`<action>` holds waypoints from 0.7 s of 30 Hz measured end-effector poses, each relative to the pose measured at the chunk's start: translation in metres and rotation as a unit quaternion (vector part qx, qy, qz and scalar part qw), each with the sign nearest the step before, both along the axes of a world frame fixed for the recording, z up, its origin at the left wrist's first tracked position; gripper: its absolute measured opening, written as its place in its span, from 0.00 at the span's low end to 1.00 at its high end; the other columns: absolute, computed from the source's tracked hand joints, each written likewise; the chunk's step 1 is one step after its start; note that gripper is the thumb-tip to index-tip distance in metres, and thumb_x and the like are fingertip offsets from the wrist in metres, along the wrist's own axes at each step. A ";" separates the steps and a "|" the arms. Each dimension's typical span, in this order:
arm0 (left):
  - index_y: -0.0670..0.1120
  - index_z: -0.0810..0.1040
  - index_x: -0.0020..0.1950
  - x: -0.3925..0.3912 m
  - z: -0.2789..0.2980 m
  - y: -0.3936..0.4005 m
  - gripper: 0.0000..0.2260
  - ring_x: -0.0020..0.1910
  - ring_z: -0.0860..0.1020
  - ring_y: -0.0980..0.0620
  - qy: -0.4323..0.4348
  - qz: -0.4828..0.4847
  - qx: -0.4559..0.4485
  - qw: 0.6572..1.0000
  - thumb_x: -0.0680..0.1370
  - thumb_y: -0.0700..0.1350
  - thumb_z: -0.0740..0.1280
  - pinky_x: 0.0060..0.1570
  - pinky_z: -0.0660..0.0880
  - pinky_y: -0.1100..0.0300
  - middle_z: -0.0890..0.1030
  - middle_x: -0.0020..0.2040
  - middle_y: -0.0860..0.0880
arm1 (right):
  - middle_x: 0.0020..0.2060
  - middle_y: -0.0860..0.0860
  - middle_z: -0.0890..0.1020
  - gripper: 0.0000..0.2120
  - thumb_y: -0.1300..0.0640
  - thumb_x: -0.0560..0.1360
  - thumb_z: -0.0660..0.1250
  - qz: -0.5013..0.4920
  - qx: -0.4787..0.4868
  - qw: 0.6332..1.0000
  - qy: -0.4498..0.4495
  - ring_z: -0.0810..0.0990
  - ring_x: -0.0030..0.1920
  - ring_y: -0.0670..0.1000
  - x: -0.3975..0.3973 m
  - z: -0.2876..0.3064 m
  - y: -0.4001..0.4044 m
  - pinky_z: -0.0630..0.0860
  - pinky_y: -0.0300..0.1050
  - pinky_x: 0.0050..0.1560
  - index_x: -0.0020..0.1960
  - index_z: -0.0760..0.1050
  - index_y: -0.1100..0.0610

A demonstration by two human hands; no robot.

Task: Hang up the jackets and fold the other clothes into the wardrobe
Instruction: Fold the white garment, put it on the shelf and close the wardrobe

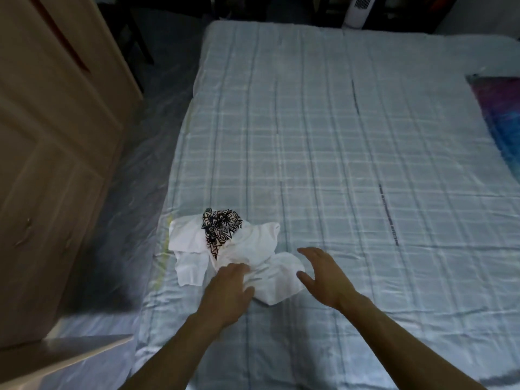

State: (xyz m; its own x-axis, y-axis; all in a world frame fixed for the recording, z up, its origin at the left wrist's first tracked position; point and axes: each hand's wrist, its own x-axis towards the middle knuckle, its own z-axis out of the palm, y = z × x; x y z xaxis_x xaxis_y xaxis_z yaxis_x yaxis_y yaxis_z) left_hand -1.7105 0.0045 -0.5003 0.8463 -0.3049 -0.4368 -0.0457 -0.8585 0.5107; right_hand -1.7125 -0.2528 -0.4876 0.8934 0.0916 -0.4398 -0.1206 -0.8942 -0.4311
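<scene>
A crumpled white T-shirt (253, 249) with a black-and-white patterned print (221, 230) lies on the near left part of the bed (323, 136). My left hand (228, 291) rests on the shirt's near edge, fingers bent down onto the cloth; whether it pinches the fabric I cannot tell. My right hand (323, 274) hovers just right of the shirt, fingers spread, holding nothing. The wooden wardrobe (50, 164) stands to the left of the bed, its doors closed.
The bed has a pale blue checked sheet. A purple-and-blue cloth (498, 119) lies at the bed's right edge. Grey floor runs between wardrobe and bed. A white appliance (357, 9) and dark furniture stand beyond the far end.
</scene>
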 end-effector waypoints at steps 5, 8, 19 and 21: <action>0.47 0.70 0.72 -0.007 -0.043 -0.023 0.29 0.67 0.69 0.48 0.058 -0.033 -0.023 0.998 0.73 0.55 0.56 0.66 0.67 0.55 0.70 0.72 0.48 | 0.77 0.52 0.62 0.30 0.46 0.79 0.64 0.056 -0.046 0.995 0.065 0.60 0.76 0.55 -0.006 -0.066 -0.004 0.64 0.52 0.72 0.78 0.58 0.48; 0.48 0.68 0.73 -0.014 -0.068 -0.035 0.28 0.72 0.64 0.46 0.084 -0.097 0.015 0.992 0.74 0.53 0.58 0.70 0.64 0.52 0.65 0.75 0.47 | 0.77 0.50 0.61 0.31 0.47 0.77 0.66 0.067 -0.061 0.993 0.079 0.60 0.76 0.54 -0.015 -0.088 -0.011 0.66 0.53 0.71 0.78 0.59 0.47; 0.49 0.80 0.44 0.000 -0.139 -0.054 0.09 0.57 0.81 0.43 -0.057 -0.314 0.141 0.937 0.72 0.45 0.61 0.49 0.78 0.50 0.81 0.62 0.44 | 0.73 0.57 0.70 0.45 0.45 0.56 0.83 0.103 -0.044 0.993 0.021 0.69 0.73 0.62 -0.021 -0.156 -0.022 0.70 0.59 0.66 0.70 0.71 0.50; 0.49 0.80 0.37 0.005 -0.142 -0.054 0.09 0.48 0.82 0.43 -0.087 -0.337 0.155 0.925 0.70 0.44 0.60 0.41 0.77 0.53 0.83 0.57 0.44 | 0.72 0.59 0.71 0.52 0.44 0.52 0.85 0.108 -0.045 0.993 0.021 0.71 0.71 0.63 -0.022 -0.161 -0.020 0.72 0.59 0.64 0.71 0.67 0.51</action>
State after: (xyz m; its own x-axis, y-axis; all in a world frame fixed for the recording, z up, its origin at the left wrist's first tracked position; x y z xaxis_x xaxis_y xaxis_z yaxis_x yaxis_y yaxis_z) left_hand -1.7059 -0.0498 -0.6419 0.5751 -0.6721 -0.4664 -0.6822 -0.7087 0.1799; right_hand -1.7347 -0.2728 -0.6484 0.8384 0.2378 -0.4904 0.0618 -0.9355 -0.3479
